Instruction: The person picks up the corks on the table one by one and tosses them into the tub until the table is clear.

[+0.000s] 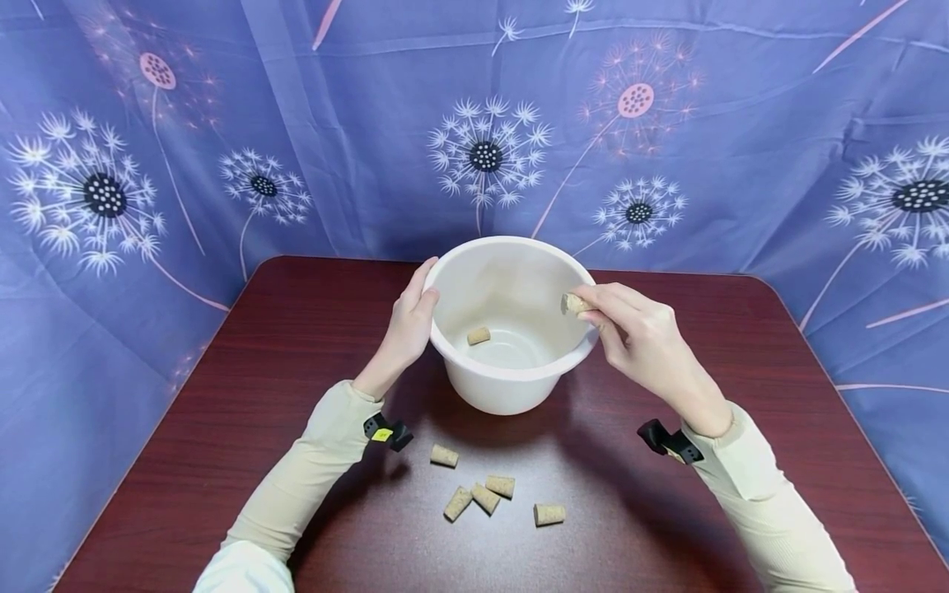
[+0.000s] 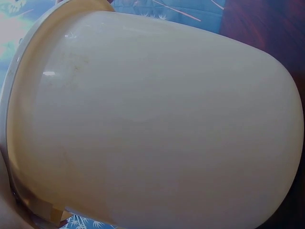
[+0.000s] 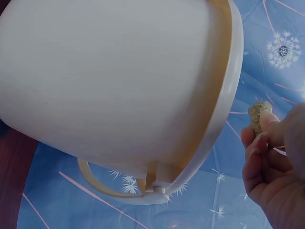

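Right hand (image 1: 641,338) pinches 1 tapered tan cork stopper (image 1: 576,304) between thumb and fingers, by the right side of the round white plastic bucket (image 1: 504,391). Left hand (image 1: 409,321) grips the bucket's left edge, thumb at the rim, fingers along the outside.

Step in hand, my read: getting the cork over the rim and inside. To do it well: bring the wrist in so the cork is well over the floor before letting go; too near the wall, it could clip the rim or bounce. Lower it, then part the fingers cleanly. Keep the left-hand grip light: enough to steady, not enough to tip the bucket.

Where the cork sits: past the thumb tip, 1 end free and pointing inward. Right wrist view puts it above the rim and apart from it, remaining fingers bent below. Exact height over the opening: can't tell.

1 loose cork (image 1: 479,336) lies on the bucket floor, left of centre. 5 more on the dark red wooden table (image 1: 778,371) in front: 3 clustered (image 1: 485,498), 1 nearer the bucket (image 1: 444,455), 1 off to the right (image 1: 549,515).
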`<state>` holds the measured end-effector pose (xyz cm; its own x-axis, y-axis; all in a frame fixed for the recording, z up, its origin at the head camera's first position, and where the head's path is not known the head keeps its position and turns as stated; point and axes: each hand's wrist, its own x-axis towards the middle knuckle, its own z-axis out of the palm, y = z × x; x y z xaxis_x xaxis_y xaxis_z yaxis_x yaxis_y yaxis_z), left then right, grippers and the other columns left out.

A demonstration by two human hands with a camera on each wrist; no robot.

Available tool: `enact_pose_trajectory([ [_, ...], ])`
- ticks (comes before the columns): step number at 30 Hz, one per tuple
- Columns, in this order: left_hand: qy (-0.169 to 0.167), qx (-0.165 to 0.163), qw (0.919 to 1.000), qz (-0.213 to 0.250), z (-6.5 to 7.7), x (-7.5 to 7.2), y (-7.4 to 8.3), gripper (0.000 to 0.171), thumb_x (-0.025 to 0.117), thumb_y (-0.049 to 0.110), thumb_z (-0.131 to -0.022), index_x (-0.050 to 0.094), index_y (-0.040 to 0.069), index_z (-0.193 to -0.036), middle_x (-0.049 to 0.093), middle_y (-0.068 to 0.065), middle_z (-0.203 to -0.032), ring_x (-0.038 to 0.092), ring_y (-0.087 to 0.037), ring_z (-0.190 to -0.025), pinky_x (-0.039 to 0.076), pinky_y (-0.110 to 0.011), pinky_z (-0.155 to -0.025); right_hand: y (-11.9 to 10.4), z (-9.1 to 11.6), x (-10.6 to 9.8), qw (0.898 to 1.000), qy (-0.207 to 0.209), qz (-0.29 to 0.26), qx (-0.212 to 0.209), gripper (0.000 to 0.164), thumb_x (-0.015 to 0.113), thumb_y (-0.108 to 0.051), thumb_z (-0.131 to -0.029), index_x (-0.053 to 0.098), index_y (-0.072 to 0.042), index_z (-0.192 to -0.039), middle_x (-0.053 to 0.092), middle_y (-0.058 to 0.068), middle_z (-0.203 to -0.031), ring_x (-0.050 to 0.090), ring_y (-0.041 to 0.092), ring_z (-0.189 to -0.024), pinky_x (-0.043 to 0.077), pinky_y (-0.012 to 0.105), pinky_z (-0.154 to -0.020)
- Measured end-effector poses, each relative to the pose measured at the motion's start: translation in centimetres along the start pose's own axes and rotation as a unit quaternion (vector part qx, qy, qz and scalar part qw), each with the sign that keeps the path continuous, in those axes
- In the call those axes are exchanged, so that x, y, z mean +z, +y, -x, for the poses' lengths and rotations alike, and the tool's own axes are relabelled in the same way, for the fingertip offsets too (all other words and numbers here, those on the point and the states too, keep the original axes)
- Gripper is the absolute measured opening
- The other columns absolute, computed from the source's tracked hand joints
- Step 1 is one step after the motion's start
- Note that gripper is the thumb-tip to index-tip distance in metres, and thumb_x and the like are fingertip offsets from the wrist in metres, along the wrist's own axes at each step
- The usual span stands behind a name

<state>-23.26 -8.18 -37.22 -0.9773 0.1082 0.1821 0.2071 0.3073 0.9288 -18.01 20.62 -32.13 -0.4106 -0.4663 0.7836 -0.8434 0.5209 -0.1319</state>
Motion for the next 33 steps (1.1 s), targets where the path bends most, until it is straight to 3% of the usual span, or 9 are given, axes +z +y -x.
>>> enact_pose_trajectory([
  [4,-0.001,-0.002,1.0,-0.001,0.04,-0.02,0.0,0.051,0.034,0.014,-0.1,0.032,0.013,-0.151,0.038,-0.01,-0.153,0.045,-0.028,-0.133,0.04,-0.046,-0.108,-0.04,-0.07,0.06,1.0,0.011,0.015,0.007,0.022,0.065,-0.006,-0.09,0.069,0.0,-0.111,0.071,0.012,-0.099,0.063,0.017,-0.083,0.046,0.02,-0.064],
  [10,-0.004,-0.006,1.0,-0.001,0.08,-0.05,0.04,0.052,0.033,0.014,-0.1,0.031,0.012,-0.152,0.036,-0.01,-0.154,0.044,-0.028,-0.134,0.039,-0.046,-0.109,-0.11,-0.31,0.19,0.999,0.014,0.029,0.016,0.038,0.075,0.006,-0.075,0.07,-0.001,-0.112,0.072,0.011,-0.099,0.065,0.018,-0.082,0.05,0.022,-0.068],
  [20,-0.002,-0.005,1.0,-0.003,0.16,-0.02,0.23,0.051,0.034,0.014,-0.1,0.032,0.012,-0.151,0.037,-0.011,-0.153,0.045,-0.029,-0.133,0.039,-0.046,-0.108,-0.02,-0.66,0.39,0.998,0.027,0.041,0.029,0.031,0.069,0.001,-0.082,0.07,0.0,-0.113,0.069,0.014,-0.099,0.056,0.013,-0.071,0.046,0.019,-0.064],
  [33,-0.002,-0.009,1.0,-0.004,0.17,-0.06,0.41,0.051,0.034,0.014,-0.1,0.031,0.013,-0.151,0.037,-0.01,-0.154,0.043,-0.028,-0.135,0.038,-0.045,-0.11,-0.11,-0.55,0.37,0.998,0.049,0.037,0.033,0.027,0.067,0.005,-0.081,0.072,0.0,-0.107,0.07,0.013,-0.096,0.056,0.015,-0.069,0.042,0.017,-0.063],
])
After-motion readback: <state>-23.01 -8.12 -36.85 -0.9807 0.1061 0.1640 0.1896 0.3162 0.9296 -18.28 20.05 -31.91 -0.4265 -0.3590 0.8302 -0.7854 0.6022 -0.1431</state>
